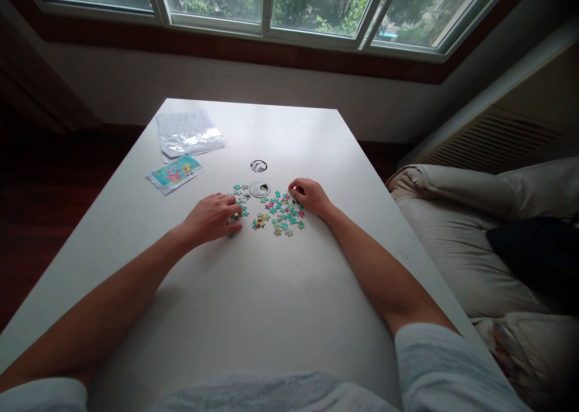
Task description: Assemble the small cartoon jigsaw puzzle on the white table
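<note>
Several small colourful jigsaw pieces [278,214] lie scattered in the middle of a white table [253,303]. My left hand [211,218] rests on the table at the left edge of the scatter, fingers curled over a few pieces. At the right edge of the scatter my right hand [308,195] has its fingers bent down, pinching at a piece. Whether either hand has a piece lifted is hidden by the fingers.
A picture card [174,173] and a clear plastic bag on paper [189,134] lie at the table's far left. A round cable hole [259,166] and its cap [259,189] sit behind the pieces. A cushioned seat [479,243] stands to the right, windows beyond.
</note>
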Tool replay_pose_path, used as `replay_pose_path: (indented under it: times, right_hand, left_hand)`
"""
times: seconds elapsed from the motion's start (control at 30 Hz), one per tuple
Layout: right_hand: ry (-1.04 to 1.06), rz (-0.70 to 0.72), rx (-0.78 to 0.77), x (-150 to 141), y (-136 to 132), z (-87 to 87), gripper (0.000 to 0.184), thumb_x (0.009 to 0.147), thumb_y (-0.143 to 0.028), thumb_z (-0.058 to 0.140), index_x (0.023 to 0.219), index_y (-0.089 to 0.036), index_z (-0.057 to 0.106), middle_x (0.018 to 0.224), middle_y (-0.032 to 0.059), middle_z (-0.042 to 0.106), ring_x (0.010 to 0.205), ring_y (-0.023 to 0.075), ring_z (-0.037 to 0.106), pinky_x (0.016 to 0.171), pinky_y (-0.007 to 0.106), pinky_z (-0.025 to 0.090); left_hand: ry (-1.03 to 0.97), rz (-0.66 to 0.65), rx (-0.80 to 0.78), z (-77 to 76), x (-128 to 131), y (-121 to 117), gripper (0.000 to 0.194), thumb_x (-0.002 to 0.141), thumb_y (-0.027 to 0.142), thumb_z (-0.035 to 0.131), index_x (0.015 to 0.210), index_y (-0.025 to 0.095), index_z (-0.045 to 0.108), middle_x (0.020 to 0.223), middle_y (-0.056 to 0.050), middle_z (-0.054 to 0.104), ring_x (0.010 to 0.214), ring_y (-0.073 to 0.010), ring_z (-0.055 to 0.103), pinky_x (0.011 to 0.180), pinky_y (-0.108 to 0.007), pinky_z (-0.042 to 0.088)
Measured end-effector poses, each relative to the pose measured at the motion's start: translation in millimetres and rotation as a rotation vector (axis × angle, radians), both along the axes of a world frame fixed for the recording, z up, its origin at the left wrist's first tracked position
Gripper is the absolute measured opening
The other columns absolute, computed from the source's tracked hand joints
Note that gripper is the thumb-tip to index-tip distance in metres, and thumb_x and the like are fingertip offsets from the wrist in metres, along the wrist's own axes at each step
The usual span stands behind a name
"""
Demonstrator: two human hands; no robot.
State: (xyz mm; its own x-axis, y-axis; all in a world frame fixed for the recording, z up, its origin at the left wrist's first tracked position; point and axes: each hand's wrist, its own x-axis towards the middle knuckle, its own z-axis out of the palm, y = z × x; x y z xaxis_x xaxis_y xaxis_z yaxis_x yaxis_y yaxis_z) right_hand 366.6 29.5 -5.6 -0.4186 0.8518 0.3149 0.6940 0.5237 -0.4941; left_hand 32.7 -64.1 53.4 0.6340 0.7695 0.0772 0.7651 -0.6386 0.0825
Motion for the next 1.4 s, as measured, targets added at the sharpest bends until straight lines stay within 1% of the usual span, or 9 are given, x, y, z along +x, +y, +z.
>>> replay_pose_path:
  times: [0.1, 0.23, 0.43, 0.53, 0.63, 0.73, 0.83, 1.2, 1.4]
  right_hand:
    - [-0.004, -0.004, -0.003, 0, 0, -0.5, 0.014, 0.088, -0.026, 0.059, 0.093, -0.021, 0.072, 0.075, 0.0014, 0.061, 0.074, 0.0179, 0.053, 0.073, 0.029, 0.039]
    - [-0.002, -0.005, 0.005, 0, 1, -1.0, 0.014, 0.088, -0.026, 0.060, 0.093, -0.021, 0.072, 0.074, 0.0011, 0.061, 0.074, 0.0177, 0.053, 0.073, 0.029, 0.039]
    - [0.007, 0.003, 0.011, 0, 2, -2.5, 0.013, 0.088, -0.025, 0.061, 0.092, -0.021, 0.072, 0.074, 0.0009, 0.060, 0.073, 0.0173, 0.053, 0.072, 0.028, 0.038]
    - [0.010, 0.007, 0.014, 1, 2, -3.2, 0.013, 0.089, -0.026, 0.060, 0.092, -0.021, 0.072, 0.074, 0.0009, 0.060, 0.073, 0.0173, 0.053, 0.072, 0.028, 0.038]
    - [0.010, 0.006, 0.011, 1, 2, -3.5, 0.013, 0.089, -0.026, 0.060, 0.092, -0.021, 0.072, 0.074, 0.0009, 0.060, 0.073, 0.0174, 0.053, 0.072, 0.028, 0.038]
    - [0.013, 0.008, 0.010, 1, 2, -3.8, 0.012, 0.088, -0.025, 0.061, 0.092, -0.021, 0.072, 0.074, 0.0011, 0.060, 0.073, 0.0175, 0.053, 0.072, 0.029, 0.038]
    - [0.014, 0.005, 0.008, 2, 3, -4.1, 0.012, 0.088, -0.025, 0.061, 0.092, -0.021, 0.072, 0.074, 0.0010, 0.060, 0.072, 0.0173, 0.052, 0.071, 0.028, 0.038]
    - [0.016, 0.006, 0.008, 1, 2, -3.3, 0.013, 0.088, -0.026, 0.061, 0.092, -0.021, 0.072, 0.074, 0.0010, 0.060, 0.072, 0.0175, 0.053, 0.072, 0.029, 0.038]
    - [0.026, 0.002, 0.002, 1, 2, -2.5, 0.012, 0.087, -0.025, 0.061, 0.091, -0.021, 0.072, 0.074, 0.0008, 0.060, 0.072, 0.0172, 0.053, 0.071, 0.029, 0.038]
  left_hand:
    - [-0.010, -0.011, -0.047, 1.0, -3, 3, 0.015, 0.089, 0.038, 0.064, 0.098, 0.028, 0.071, 0.099, -0.005, 0.069, 0.092, -0.0252, 0.066, 0.084, -0.037, 0.046]
    - [-0.031, -0.008, -0.087, 2.0, -7, 5, 0.013, 0.089, 0.032, 0.062, 0.098, 0.029, 0.071, 0.099, -0.004, 0.070, 0.091, -0.0247, 0.066, 0.079, -0.034, 0.047]
    - [0.024, -0.019, -0.104, 9.6, -8, 3, 0.015, 0.090, 0.029, 0.058, 0.100, 0.028, 0.069, 0.103, -0.003, 0.070, 0.096, -0.0236, 0.066, 0.085, -0.033, 0.048]
    - [0.032, 0.003, -0.110, 11.9, -6, 1, 0.017, 0.090, 0.029, 0.057, 0.102, 0.028, 0.069, 0.103, -0.003, 0.070, 0.095, -0.0228, 0.066, 0.083, -0.032, 0.048]
    - [0.040, 0.037, -0.106, 10.9, -4, 0, 0.017, 0.090, 0.032, 0.058, 0.102, 0.028, 0.070, 0.105, -0.003, 0.070, 0.095, -0.0232, 0.067, 0.080, -0.032, 0.049]
    - [0.034, 0.056, -0.092, 8.7, -2, -1, 0.017, 0.090, 0.035, 0.060, 0.102, 0.027, 0.070, 0.107, -0.004, 0.070, 0.098, -0.0241, 0.067, 0.085, -0.033, 0.049]
    - [0.032, 0.069, -0.074, 7.1, 1, -3, 0.017, 0.092, 0.034, 0.058, 0.101, 0.026, 0.071, 0.108, -0.004, 0.070, 0.101, -0.0246, 0.067, 0.091, -0.035, 0.049]
    - [0.016, 0.096, -0.041, 0.7, 5, -3, 0.019, 0.094, 0.031, 0.055, 0.102, 0.026, 0.072, 0.107, -0.005, 0.070, 0.097, -0.0240, 0.066, 0.091, -0.036, 0.049]
    - [0.022, 0.040, -0.043, 3.3, 4, -3, 0.020, 0.093, 0.021, 0.054, 0.098, 0.026, 0.072, 0.103, -0.004, 0.071, 0.098, -0.0226, 0.065, 0.096, -0.036, 0.047]
